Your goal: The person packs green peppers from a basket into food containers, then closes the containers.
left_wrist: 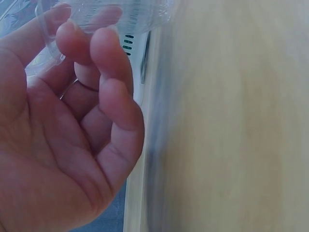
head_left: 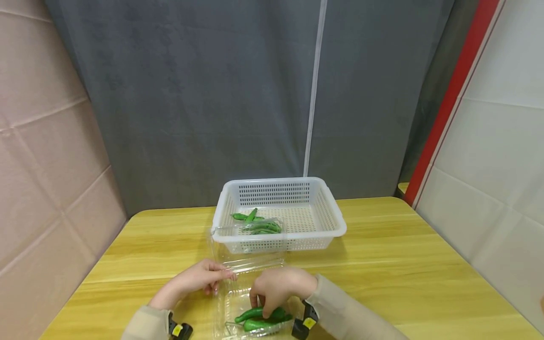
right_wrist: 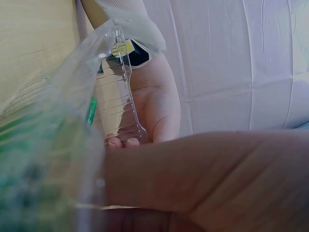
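A hinged clear plastic box lies at the table's near side, its lid swung up and back. My left hand pinches the box's left edge between thumb and forefinger, the other fingers loosely curled, as the left wrist view shows. Over the box's near end, my right hand reaches down with thumb and fingertips on a green pepper. Beneath that lies another green pepper. The right wrist view catches the box wall close up, with the right hand's fingertips hidden behind it.
Behind the box stands a white perforated plastic basket with several green peppers at its left side. The raised lid overlaps the basket's front left corner in the head view. A grey curtain hangs behind the wooden table.
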`<state>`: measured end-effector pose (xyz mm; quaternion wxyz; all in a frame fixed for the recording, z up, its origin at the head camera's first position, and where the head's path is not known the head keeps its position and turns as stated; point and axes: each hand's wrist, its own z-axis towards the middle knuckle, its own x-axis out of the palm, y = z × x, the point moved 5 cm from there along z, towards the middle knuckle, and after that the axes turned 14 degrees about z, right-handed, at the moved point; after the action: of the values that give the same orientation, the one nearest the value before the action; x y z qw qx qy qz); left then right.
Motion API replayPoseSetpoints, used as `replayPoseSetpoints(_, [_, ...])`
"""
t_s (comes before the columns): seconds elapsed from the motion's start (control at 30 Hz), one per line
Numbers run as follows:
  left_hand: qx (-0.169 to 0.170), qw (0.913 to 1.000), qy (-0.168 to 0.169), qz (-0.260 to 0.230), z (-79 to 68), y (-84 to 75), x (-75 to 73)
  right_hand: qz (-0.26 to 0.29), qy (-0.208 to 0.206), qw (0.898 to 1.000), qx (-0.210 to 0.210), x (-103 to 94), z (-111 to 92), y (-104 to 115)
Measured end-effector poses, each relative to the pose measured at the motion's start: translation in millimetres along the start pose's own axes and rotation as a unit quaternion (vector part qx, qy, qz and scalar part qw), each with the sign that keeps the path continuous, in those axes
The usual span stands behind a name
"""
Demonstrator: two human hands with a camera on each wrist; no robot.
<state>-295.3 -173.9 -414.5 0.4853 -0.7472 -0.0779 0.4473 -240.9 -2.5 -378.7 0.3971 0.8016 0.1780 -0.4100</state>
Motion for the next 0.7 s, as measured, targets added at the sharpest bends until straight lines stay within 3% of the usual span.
replayPoseSetpoints(0.7, [0.006, 1.0000, 0.000, 0.000, -2.0, -2.2, 0.4, 0.004, -0.003, 1.000, -0.004, -1.9, -2.2, 0.7])
